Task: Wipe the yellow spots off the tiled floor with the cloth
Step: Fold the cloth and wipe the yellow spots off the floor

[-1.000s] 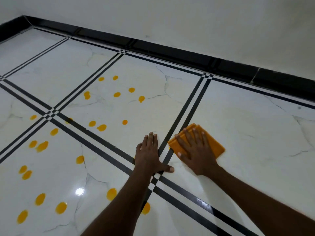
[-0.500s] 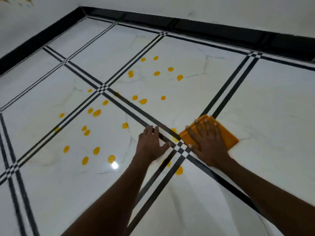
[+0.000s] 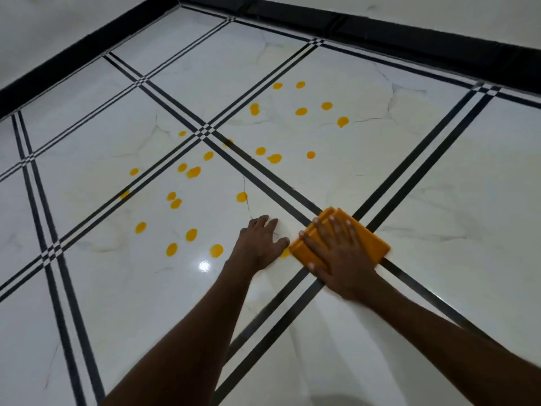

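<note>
Your right hand (image 3: 341,254) lies flat on the cloth (image 3: 371,241), fingers (image 3: 336,230) spread wide & straight, palm pressing down, not curled round it. The cloth is orange, folded into a thick pad, and sits right on the crossing of two black double-line bands in the tiled floor (image 3: 453,177), w/ its far corner pointing up-left along one band. Your left hand (image 3: 259,246) is just beside it on the left, palm down on the white tile, fingers loosely apart, holding nothing; its thumb side is nearly touching the cloth's near-left edge. One yellow spot (image 3: 284,253) peeks out in the gap btwn left hand & cloth, partly hidden by both. The rest of the yellow spots (image 3: 191,234) are all left of & beyond your hands: a cluster on the tile your left hand rests on, incl. a big one (image 3: 216,250) just left of the left wrist next to a bright light glare (image 3: 204,265), and another cluster (image 3: 301,111) on the next tile further out, well apart from the cloth. A couple of spots sit on the black bands themselves. The tiles to the right of the cloth show no yellow. A black skirting (image 3: 409,30) runs along the base of the white wall at top & left. Both forearms reach in from the bottom edge.
</note>
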{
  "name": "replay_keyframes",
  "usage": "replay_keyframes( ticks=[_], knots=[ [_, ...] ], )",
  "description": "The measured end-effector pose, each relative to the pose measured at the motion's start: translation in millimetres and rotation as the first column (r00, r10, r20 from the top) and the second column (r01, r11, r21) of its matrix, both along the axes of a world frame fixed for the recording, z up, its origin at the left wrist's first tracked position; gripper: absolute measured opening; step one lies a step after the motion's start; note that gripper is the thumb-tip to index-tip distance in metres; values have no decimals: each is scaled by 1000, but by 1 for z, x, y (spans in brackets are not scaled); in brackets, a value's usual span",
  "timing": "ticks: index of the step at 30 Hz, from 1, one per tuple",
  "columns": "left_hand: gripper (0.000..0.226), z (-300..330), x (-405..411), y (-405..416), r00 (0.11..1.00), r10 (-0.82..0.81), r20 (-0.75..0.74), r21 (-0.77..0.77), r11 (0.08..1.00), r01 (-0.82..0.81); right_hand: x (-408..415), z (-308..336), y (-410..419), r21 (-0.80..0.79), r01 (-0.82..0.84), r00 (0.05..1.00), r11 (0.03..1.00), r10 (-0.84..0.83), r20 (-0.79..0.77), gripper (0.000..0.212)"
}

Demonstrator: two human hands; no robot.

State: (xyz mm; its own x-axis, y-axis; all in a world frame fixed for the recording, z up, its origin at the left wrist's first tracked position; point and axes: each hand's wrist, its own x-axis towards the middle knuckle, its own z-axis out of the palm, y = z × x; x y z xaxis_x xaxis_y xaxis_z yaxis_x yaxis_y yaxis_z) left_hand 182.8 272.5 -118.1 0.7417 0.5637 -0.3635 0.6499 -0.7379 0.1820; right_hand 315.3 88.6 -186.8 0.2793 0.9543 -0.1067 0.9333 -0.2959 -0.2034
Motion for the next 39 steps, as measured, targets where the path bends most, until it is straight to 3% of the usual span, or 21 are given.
replay_keyframes(
  ticks=[2,7,9,13,18,20,24,27,31,33,36,38,39],
  knots=[
    [81,-5,-20,-8,998,30,58,12,999,-30,16,-2,-34,20,32,999,999,-33,37,70],
    [106,-37,-79,-57,979,43,198,162,984,-76,67,4,-29,16,355,929,935,-354,107,74],
    [110,-49,-93,-74,988,51,145,141,987,-72,32,0,-8,40,284,953,958,-287,94,75],
    [111,-51,-95,-75,995,38,95,167,984,-53,-20,-9,5,49,-9,996,999,5,89,73],
    [108,-52,-98,-75,996,45,80,153,987,-57,-32,-4,-66,71,168,983,983,-172,62,77],
    [107,-54,-100,-75,995,41,90,132,990,-52,-53,-1,-63,93,161,986,983,-164,27,76],
    [113,-53,-103,-67,998,-8,62,133,991,0,-42,0,44,66,-159,987,985,160,-15,71],
    [118,-49,-106,-62,999,-17,35,142,990,12,7,-3,65,37,15,999,999,-17,39,70],
    [118,-48,-104,-66,999,17,43,140,990,-23,4,0,-2,96,301,952,949,-305,29,70],
    [117,-48,-104,-66,999,21,40,129,991,-26,-41,1,-10,86,252,967,964,-255,23,72],
    [118,-48,-103,-65,999,22,39,142,990,-28,-61,-7,28,93,-9,999,996,5,41,72],
    [119,-47,-105,-67,998,42,39,157,986,-48,-32,-7,52,74,-6,998,997,2,57,72],
    [119,-47,-107,-68,997,60,45,168,984,-66,-13,-8,52,70,76,994,995,-82,77,72]
  ],
)
